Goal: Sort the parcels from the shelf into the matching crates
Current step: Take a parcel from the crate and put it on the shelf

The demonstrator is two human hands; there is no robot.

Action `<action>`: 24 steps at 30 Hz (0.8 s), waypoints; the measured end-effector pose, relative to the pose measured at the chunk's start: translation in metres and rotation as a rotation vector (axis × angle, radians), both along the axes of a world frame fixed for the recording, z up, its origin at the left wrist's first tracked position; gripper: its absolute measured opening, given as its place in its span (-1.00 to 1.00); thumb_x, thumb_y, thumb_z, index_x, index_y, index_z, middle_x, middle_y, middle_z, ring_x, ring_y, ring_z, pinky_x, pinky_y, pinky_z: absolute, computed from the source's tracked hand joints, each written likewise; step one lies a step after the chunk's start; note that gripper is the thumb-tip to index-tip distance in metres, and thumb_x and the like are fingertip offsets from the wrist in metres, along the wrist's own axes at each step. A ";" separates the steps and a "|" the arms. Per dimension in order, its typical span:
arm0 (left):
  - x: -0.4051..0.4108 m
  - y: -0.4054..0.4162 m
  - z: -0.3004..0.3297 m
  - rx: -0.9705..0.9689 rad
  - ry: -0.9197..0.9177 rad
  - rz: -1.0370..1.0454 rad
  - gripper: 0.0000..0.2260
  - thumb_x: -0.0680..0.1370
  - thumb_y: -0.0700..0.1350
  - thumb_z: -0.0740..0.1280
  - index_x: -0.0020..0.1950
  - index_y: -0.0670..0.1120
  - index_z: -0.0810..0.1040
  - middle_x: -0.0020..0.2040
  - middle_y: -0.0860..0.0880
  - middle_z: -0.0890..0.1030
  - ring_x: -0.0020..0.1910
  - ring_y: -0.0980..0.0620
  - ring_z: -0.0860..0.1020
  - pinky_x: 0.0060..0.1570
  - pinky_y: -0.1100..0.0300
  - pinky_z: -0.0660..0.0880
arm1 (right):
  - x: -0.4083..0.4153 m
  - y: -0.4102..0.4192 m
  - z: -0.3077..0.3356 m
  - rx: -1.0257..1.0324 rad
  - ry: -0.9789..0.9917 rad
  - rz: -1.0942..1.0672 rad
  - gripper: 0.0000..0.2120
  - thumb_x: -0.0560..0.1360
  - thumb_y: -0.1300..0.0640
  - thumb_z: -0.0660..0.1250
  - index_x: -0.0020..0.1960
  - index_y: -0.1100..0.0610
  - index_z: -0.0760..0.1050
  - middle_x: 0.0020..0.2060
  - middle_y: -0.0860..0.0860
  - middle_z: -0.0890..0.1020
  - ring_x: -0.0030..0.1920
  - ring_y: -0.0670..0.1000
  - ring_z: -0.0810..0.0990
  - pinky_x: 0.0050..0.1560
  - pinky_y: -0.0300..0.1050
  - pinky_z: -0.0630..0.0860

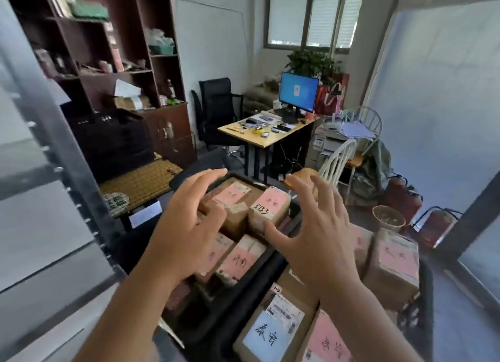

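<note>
The left hand point(186, 226) is held with fingers spread over a black crate point(273, 256) of pink-labelled parcels point(270, 209); the right hand point(322, 232), at three o'clock, grips nothing. Several parcels appear already sorted; whatever remains on the shelf cannot be seen.

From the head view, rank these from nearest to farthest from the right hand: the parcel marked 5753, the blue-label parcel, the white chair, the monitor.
From the right hand:
1. Parcel marked 5753, just left of the thumb, in the far crate.
2. Blue-label parcel, below, in the near crate.
3. White chair, beyond the fingertips.
4. Monitor, on the desk at the back.
</note>
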State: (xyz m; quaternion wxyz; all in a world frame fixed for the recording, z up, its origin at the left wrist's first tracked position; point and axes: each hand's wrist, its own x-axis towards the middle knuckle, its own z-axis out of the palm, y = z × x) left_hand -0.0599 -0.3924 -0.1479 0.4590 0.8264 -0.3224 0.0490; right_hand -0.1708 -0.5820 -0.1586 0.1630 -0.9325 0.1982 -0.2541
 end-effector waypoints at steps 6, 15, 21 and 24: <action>-0.016 0.183 0.024 -0.026 -0.120 0.300 -0.55 0.65 -0.01 0.25 0.49 0.39 0.34 0.35 0.65 0.26 0.38 0.62 0.19 0.38 0.37 0.18 | 0.041 0.165 0.032 -0.015 -0.030 0.318 -0.18 0.47 -0.42 0.30 0.61 -0.28 0.02 0.63 -0.06 0.08 0.65 0.08 0.01 0.62 0.21 0.16; -0.124 0.524 0.045 -0.004 -0.186 0.761 -0.56 0.67 0.07 0.23 0.53 0.40 0.30 0.51 0.47 0.28 0.53 0.33 0.25 0.40 0.31 0.19 | 0.044 0.509 0.055 0.010 -0.099 0.829 -0.20 0.48 -0.42 0.26 0.62 -0.28 0.03 0.63 -0.03 0.14 0.62 0.10 0.11 0.58 0.20 0.23; -0.219 0.710 0.051 0.035 -0.197 1.138 -0.53 0.66 0.02 0.23 0.56 0.32 0.32 0.49 0.41 0.32 0.46 0.39 0.27 0.29 0.51 0.15 | 0.014 0.722 0.059 0.089 -0.118 1.208 -0.21 0.45 -0.38 0.31 0.59 -0.27 0.10 0.60 -0.06 0.20 0.60 0.04 0.16 0.53 0.21 0.33; -0.263 0.780 0.044 0.041 -0.182 1.309 -0.53 0.66 0.02 0.21 0.56 0.32 0.33 0.44 0.41 0.35 0.42 0.46 0.27 0.25 0.53 0.18 | 0.004 0.811 0.058 0.110 -0.111 1.389 -0.23 0.45 -0.38 0.30 0.58 -0.28 0.10 0.59 -0.06 0.22 0.58 0.06 0.19 0.47 0.24 0.40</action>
